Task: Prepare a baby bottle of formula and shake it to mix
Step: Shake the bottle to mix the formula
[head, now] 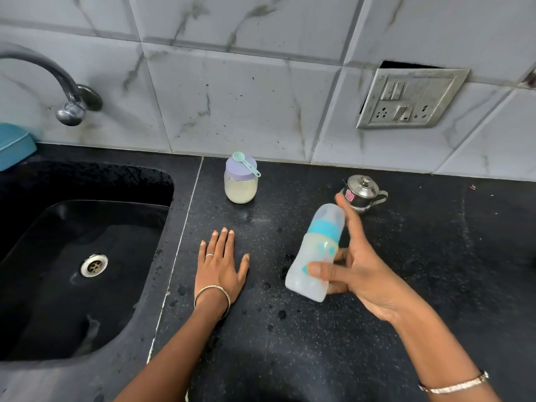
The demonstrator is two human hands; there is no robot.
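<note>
My right hand (356,265) grips a baby bottle (317,250) above the black counter (290,343). The bottle is tilted, its clear cap and blue collar pointing up and away, and pale milky liquid fills its body. The thumb crosses the bottle's lower part and the index finger runs up beside the cap. The bottle looks slightly blurred. My left hand (222,265) lies flat on the counter with fingers spread, holding nothing. Behind it stands a glass jar (240,184) of pale powder with a lilac lid, a small teal scoop (246,163) resting on top.
A small steel pot with lid and handle (364,192) stands at the back right, just behind the bottle. A black sink (58,271) with a drain fills the left side, a tap (66,91) above it. A wall socket (412,98) sits in the tiled wall. Water drops dot the counter.
</note>
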